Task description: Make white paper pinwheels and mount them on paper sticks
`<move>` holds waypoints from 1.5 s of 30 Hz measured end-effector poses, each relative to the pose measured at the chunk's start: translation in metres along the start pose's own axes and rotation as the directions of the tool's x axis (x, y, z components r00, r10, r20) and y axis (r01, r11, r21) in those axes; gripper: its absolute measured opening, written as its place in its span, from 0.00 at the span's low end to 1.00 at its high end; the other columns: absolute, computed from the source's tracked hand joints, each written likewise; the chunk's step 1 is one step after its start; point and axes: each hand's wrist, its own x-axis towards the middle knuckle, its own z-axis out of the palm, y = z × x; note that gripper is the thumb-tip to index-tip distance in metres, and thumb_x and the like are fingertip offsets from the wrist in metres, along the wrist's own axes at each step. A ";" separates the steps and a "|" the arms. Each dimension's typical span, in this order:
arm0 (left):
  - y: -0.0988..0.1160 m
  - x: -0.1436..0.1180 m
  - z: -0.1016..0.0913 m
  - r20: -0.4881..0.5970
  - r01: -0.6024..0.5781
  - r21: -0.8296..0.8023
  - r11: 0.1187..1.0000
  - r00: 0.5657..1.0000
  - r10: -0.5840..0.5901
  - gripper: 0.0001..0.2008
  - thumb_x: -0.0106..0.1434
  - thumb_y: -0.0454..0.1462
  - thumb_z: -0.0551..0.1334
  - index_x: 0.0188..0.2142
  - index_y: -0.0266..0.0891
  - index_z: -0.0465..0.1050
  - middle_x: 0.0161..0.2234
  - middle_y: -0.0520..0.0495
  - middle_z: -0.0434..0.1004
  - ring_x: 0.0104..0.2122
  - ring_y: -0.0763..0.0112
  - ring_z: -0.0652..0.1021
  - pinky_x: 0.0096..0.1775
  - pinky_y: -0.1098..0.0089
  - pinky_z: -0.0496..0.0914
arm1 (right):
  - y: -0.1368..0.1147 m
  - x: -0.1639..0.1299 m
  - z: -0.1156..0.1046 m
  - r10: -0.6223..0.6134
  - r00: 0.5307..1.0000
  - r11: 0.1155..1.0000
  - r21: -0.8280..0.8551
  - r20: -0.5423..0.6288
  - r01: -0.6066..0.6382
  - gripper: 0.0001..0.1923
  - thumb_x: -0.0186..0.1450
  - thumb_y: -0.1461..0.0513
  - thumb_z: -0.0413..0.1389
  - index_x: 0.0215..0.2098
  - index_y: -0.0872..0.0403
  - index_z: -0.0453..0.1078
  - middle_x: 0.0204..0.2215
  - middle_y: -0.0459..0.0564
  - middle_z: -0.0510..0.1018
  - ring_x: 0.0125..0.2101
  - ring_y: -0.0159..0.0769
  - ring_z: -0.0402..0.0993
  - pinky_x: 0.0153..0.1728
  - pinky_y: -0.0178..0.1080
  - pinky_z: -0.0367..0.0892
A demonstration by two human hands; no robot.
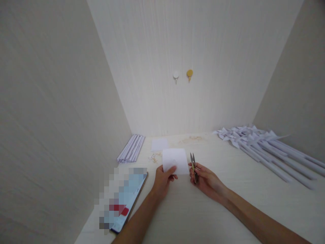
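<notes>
Left hand: left hand [164,179] pinches the near left corner of a square sheet of white paper [176,160], raised just above the pale wooden tabletop [228,189]
Right hand: right hand [204,179] is closed around small metal thread snips [193,164], blades pointing away, just beside the sheet's right edge
Left of the hands: bundle of rolled white paper sticks [131,148]; a phone [128,203] nearer
Right side: pile of white paper pinwheels [256,140]
Back wall: white hook [176,76], yellow hook [189,73]

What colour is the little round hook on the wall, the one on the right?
Yellow. The right round wall hook is mustard yellow, beside a white round wall hook; the head view shows it.
</notes>
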 end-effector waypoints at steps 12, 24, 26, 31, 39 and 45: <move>-0.004 -0.003 0.004 0.065 -0.058 0.105 0.993 0.997 0.051 0.11 0.38 0.32 0.66 0.23 0.34 0.66 0.15 0.56 0.68 0.14 0.83 0.64 0.17 0.80 0.57 | 0.004 0.002 0.006 -0.120 0.984 0.988 0.079 -0.132 0.131 0.13 0.45 0.64 0.62 0.18 0.57 0.59 0.08 0.34 0.55 0.09 0.16 0.45 0.12 0.27 0.39; -0.010 -0.008 0.012 0.068 -0.040 0.127 0.991 0.997 0.032 0.11 0.46 0.39 0.62 0.22 0.30 0.69 0.12 0.50 0.70 0.12 0.77 0.69 0.15 0.78 0.61 | 0.004 -0.002 0.011 -0.126 0.986 0.988 0.070 -0.106 0.134 0.11 0.48 0.60 0.59 0.28 0.56 0.64 0.16 0.39 0.63 0.18 0.24 0.62 0.21 0.30 0.58; -0.009 -0.007 0.011 0.009 -0.061 0.101 0.993 0.998 0.060 0.11 0.47 0.39 0.62 0.21 0.30 0.69 0.12 0.49 0.71 0.13 0.76 0.70 0.17 0.78 0.62 | 0.006 -0.004 0.012 -0.083 0.996 0.995 0.047 -0.045 0.085 0.13 0.49 0.58 0.57 0.31 0.55 0.64 0.18 0.40 0.64 0.18 0.25 0.63 0.20 0.31 0.59; -0.004 -0.006 0.013 -0.038 -0.059 -0.066 0.996 0.998 0.056 0.10 0.45 0.37 0.64 0.19 0.29 0.69 0.15 0.46 0.73 0.18 0.75 0.73 0.22 0.77 0.67 | 0.013 -0.006 0.013 -0.002 0.999 0.995 -0.097 0.049 0.007 0.14 0.54 0.53 0.52 0.32 0.54 0.64 0.17 0.39 0.60 0.12 0.20 0.50 0.11 0.26 0.42; 0.000 -0.007 0.012 -0.104 -0.109 -0.120 0.987 0.990 0.097 0.09 0.41 0.36 0.65 0.22 0.31 0.70 0.17 0.51 0.71 0.16 0.79 0.70 0.14 0.81 0.59 | 0.014 -0.005 0.014 0.014 0.998 0.997 -0.071 0.067 -0.009 0.16 0.53 0.51 0.53 0.27 0.57 0.63 0.16 0.40 0.60 0.15 0.21 0.55 0.15 0.27 0.52; 0.000 -0.006 0.011 -0.176 -0.090 -0.164 0.982 0.983 0.061 0.11 0.39 0.35 0.66 0.24 0.31 0.71 0.24 0.49 0.74 0.24 0.76 0.72 0.25 0.75 0.69 | 0.010 -0.011 0.015 0.181 0.949 0.978 -0.151 0.260 -0.145 0.15 0.57 0.50 0.47 0.29 0.53 0.57 0.13 0.37 0.60 0.08 0.21 0.52 0.06 0.25 0.46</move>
